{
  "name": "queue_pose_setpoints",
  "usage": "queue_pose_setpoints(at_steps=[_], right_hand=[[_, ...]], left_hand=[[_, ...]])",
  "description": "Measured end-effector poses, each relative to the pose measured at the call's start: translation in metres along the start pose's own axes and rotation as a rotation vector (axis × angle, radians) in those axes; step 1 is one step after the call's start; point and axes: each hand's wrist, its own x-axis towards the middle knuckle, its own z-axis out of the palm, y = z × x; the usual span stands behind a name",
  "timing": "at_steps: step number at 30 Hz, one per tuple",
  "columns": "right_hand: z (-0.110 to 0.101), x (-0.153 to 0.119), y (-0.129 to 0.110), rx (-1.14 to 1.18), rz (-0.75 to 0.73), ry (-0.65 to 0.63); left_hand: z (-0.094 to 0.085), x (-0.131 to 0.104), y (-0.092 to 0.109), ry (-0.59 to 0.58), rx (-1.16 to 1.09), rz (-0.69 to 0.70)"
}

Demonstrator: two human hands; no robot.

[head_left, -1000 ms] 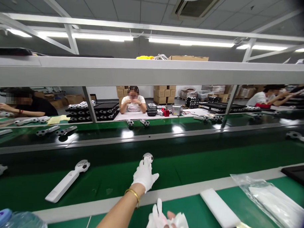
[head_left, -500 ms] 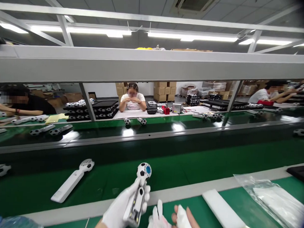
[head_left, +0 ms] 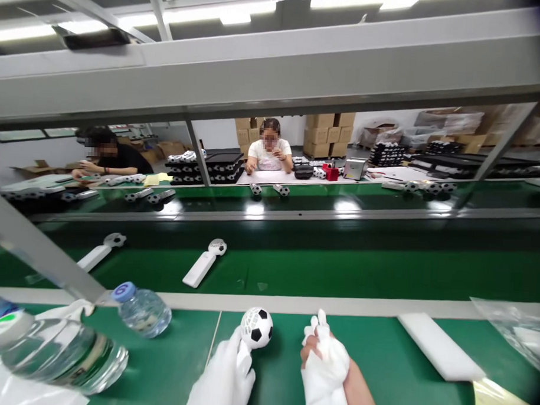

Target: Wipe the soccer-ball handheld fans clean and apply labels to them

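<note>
My left hand (head_left: 228,372), in a white glove, is closed around a soccer-ball-headed handheld device (head_left: 257,328). Its round black-and-white head points up and away; the handle is mostly hidden behind my fingers. To the right, over the green worktop, is my right hand (head_left: 312,350) with bare fingers curled against a loose, wrinkled white glove (head_left: 328,376). The glove's fingers stick up past mine and its cloth drapes over the hand. Whether it is partly worn is unclear. The two hands are apart.
A similar device (head_left: 201,268) lies on the green conveyor (head_left: 338,276). Water bottles (head_left: 144,310) are at left, near a slanted metal post (head_left: 42,248). At right are a white foam block (head_left: 440,347), yellow paper (head_left: 500,402) and a plastic bag (head_left: 518,329). Co-workers (head_left: 269,149) sit opposite.
The view has swung left and down. The device in my left hand has turned from its open-looking side to its ball-patterned side. Both hands are now over the worktop.
</note>
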Motion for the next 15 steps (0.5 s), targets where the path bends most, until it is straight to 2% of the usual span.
queue_pose_setpoints(at_steps=[4,5,6,8,11,14,15], right_hand=[[-0.002,0.001,0.013,0.136,0.001,0.053],[-0.006,0.002,0.014,0.149,0.023,0.067],[-0.012,0.004,0.013,0.149,0.047,0.081],[-0.025,0.010,0.011,0.129,0.093,0.084],[-0.035,0.019,0.010,0.119,0.137,0.044],[-0.013,0.012,0.017,0.146,0.121,0.041],[0.000,0.006,0.020,0.172,0.081,0.066]], left_hand=[[0.005,-0.005,-0.016,-0.023,0.209,-0.023],[0.006,-0.007,-0.020,-0.056,0.227,-0.014],[0.007,-0.008,-0.025,-0.041,0.197,-0.004],[0.002,-0.009,-0.035,0.153,0.056,0.008],[-0.020,-0.007,-0.052,0.598,-0.022,-0.006],[-0.050,0.003,-0.064,0.877,0.011,-0.012],[-0.057,0.009,-0.067,0.910,-0.034,-0.028]])
